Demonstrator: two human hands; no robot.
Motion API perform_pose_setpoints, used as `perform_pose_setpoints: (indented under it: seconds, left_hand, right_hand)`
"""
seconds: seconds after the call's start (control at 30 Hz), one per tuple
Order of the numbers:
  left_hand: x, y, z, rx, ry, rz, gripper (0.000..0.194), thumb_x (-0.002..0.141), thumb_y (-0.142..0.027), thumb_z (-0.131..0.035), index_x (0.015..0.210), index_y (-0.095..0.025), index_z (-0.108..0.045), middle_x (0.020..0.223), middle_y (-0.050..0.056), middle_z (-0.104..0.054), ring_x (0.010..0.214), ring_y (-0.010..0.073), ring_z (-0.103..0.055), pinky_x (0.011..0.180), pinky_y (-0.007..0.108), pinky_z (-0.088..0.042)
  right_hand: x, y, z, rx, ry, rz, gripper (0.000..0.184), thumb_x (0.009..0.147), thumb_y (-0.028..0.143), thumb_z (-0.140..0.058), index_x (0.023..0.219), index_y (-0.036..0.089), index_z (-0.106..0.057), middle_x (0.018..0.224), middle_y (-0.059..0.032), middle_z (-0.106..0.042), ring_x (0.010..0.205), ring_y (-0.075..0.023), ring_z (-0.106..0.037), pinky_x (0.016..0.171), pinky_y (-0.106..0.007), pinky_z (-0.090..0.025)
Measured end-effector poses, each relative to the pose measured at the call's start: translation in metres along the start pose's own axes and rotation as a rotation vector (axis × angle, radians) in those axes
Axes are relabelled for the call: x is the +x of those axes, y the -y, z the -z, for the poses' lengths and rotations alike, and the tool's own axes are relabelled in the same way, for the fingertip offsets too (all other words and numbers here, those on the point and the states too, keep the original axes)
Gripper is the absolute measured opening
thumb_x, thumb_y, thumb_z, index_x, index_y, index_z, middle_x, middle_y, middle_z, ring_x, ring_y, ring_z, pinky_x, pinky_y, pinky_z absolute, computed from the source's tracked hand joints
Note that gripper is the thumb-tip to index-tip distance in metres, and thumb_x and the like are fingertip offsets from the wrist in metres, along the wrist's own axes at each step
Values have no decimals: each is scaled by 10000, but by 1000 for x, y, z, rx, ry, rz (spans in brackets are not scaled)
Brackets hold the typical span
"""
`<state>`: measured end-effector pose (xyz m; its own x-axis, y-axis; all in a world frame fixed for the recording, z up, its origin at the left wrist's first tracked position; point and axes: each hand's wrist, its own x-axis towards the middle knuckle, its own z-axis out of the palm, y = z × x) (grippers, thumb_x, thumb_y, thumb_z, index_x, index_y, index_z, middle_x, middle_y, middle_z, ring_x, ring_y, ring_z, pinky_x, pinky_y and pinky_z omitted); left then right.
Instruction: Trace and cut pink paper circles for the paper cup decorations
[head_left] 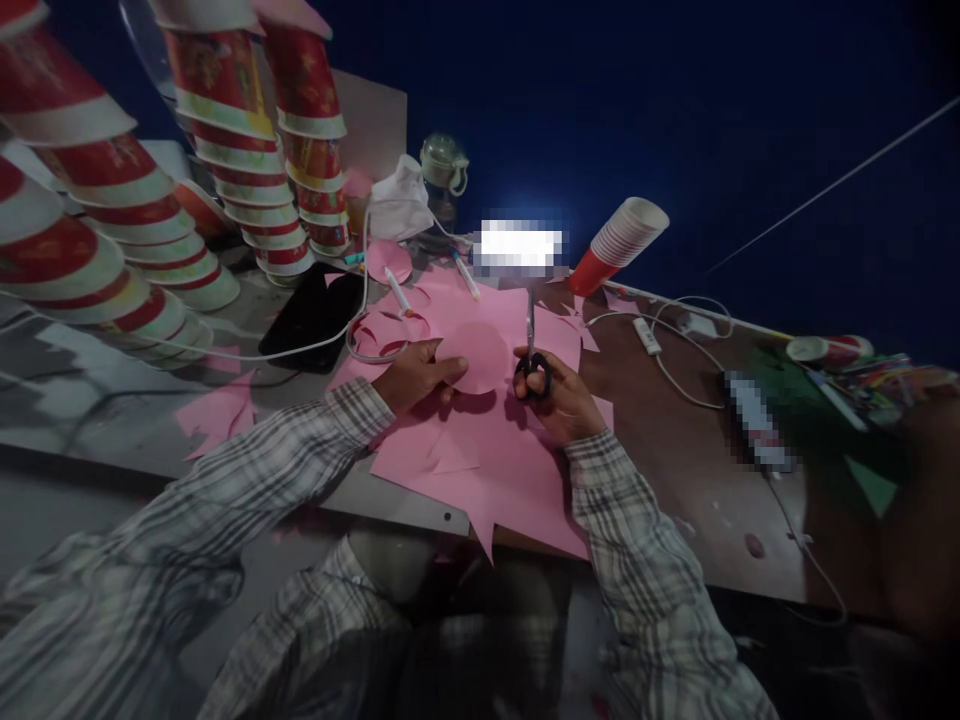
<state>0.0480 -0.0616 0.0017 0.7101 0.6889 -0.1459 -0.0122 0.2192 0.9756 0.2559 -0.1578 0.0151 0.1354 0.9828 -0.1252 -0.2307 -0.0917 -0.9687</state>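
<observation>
My left hand (420, 374) pinches the left edge of a round pink paper disc (474, 358), thumb on top and fingers underneath. To its right, my right hand (559, 398) has its fingers in the black handles of a pair of scissors (531, 345), whose blades point away from me and look closed. The scissors and the disc are apart. Beneath both hands lie large pink paper sheets (517, 470) with jagged cut edges, overhanging the table's front edge.
Tall stacks of red and white paper cups (244, 150) lean at the left. A black phone (315, 318), markers (465, 275) and pink scraps (221, 410) lie around the sheets. Another cup stack (619, 245) tilts at the back. White cables (682, 385) cross the right side.
</observation>
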Motion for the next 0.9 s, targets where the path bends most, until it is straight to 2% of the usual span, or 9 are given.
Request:
perform_pose_setpoints:
  seconds: [0.1,0.17,0.27,0.4,0.5,0.67,0.9]
  left_hand:
    - [-1,-1,-1,-25,5,-3,317,804,-387,-699,647,-141,-576,450,-16,-547,388,92,-488,400,215,-477]
    - [-1,-2,-3,-32,8,-8,337,805,-390,-694,617,-146,-558,439,-15,-537,373,94,-478,387,224,-473]
    - [-2,-5,-4,-14,-5,-8,337,810,-376,-687,606,-147,-546,438,-14,-534,372,87,-470,382,212,-457]
    - [-2,-7,-3,11,-27,7,311,806,-369,-686,634,-146,-553,438,-23,-525,397,81,-484,420,196,-464]
    - [-2,-7,-3,17,-30,-4,298,812,-361,-671,644,-140,-563,441,-21,-525,400,72,-474,416,179,-427]
    - [-1,-10,-6,-17,-88,-27,201,772,-294,-694,739,-136,-575,499,-52,-537,379,44,-440,389,162,-355]
    - [-2,-14,-8,18,-130,19,179,766,-282,-696,759,-131,-599,529,-61,-514,380,31,-401,369,163,-314]
  right_hand:
    - [-2,1,-2,-68,21,7,561,645,545,-757,1074,224,-591,668,29,-585,622,-139,-539,532,-257,-405]
    - [-3,1,-3,-92,47,27,566,653,566,-747,1073,222,-585,672,26,-594,625,-141,-544,536,-257,-403]
    - [-3,-1,-3,-131,55,67,525,687,555,-735,1055,214,-581,660,30,-608,605,-126,-542,549,-246,-399]
    - [-3,-3,0,-249,-6,98,464,721,552,-716,1012,219,-575,623,52,-581,540,-109,-513,493,-231,-365]
    - [-2,-2,0,-328,-41,86,424,718,535,-721,960,222,-569,585,70,-541,476,-93,-472,449,-224,-343]
    - [-3,3,-4,-380,-30,38,423,687,528,-744,914,222,-562,520,83,-519,426,-96,-473,422,-225,-339]
    - [-4,3,-1,-417,-9,28,328,699,436,-722,918,227,-598,516,82,-500,434,-103,-458,427,-231,-350]
